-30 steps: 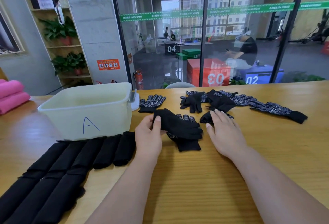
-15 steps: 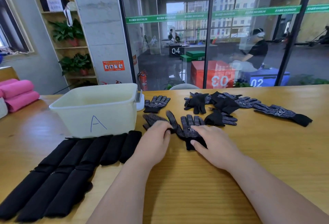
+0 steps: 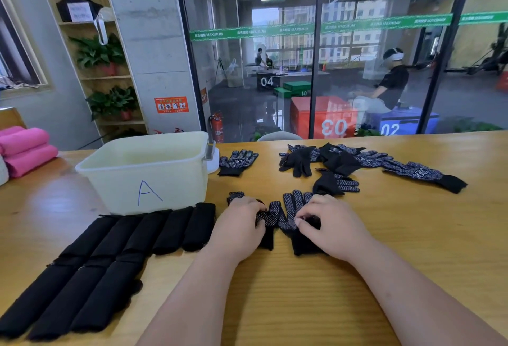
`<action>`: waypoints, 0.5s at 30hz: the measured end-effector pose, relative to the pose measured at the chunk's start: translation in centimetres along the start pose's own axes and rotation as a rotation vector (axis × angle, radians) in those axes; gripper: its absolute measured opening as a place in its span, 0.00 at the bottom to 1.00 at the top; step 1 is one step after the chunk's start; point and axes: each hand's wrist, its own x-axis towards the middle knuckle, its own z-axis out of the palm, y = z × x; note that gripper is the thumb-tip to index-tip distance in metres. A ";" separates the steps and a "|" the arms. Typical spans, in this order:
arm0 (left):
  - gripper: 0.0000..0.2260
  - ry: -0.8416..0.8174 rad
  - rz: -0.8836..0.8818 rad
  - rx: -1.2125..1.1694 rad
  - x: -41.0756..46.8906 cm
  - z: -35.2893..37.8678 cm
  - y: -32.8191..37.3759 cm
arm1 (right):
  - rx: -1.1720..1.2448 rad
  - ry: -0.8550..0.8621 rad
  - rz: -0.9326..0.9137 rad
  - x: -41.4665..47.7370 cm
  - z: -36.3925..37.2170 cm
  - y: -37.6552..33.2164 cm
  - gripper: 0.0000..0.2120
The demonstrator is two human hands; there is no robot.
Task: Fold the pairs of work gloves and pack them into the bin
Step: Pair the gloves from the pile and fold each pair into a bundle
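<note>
1. Head view, looking down at a wooden table (image 3: 412, 224): two bare forearms reach forward from the bottom edge.
2. A pair of gloves (image 3: 287, 209), black with white grip dots, lies flat on the table in front of the person. The two gloves are side by side, fingers pointing away and cuffs towards the person.
3. The left hand (image 3: 239, 226) rests on the left glove of the pair, its fingers curled and pinching the fabric.
4. The right hand (image 3: 334, 229) rests on the right glove, fingertips bent inward and pinching the fabric near the palm.
5. A pale plastic bin (image 3: 148, 172) marked with a blue letter "A" stands on the table to the left of the hands. From this angle I cannot tell what is inside.
6. Just in front of the bin lies a row of folded gloves (image 3: 176, 229), black bundles touching one another. A second row (image 3: 68, 299) continues towards the lower left corner.
7. A single glove (image 3: 238, 161) lies just right of the bin.
8. Further right is a loose heap of gloves (image 3: 321, 158), with another glove (image 3: 336, 184) near it and one (image 3: 420, 174) stretched out at the far right.
9. Pink rolls (image 3: 26, 149) sit at the table's left edge.
10. Behind the table is a glass wall (image 3: 275, 70). A seated person (image 3: 391, 84) is visible beyond it.
</note>
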 end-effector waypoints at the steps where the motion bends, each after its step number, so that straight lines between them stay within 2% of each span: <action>1: 0.19 -0.011 0.009 0.020 0.1 0.2 0.0 | 0.028 0.013 0.002 -0.3 -0.1 0.0 0.12; 4: 0.25 -0.082 0.013 0.082 0.0 0.3 0.3 | 0.073 0.017 0.027 -1.7 -0.5 0.4 0.08; 8: 0.29 -0.304 0.006 0.165 -0.5 0.4 1.0 | 0.011 0.005 0.066 -3.5 -0.8 1.0 0.16; 11: 0.28 -0.314 -0.008 0.201 -1.0 0.4 1.4 | -0.054 -0.014 0.115 -4.4 -1.0 1.0 0.20; 15: 0.27 -0.213 -0.059 0.118 -2.2 0.1 2.1 | -0.031 0.052 0.153 -5.7 -1.8 0.8 0.17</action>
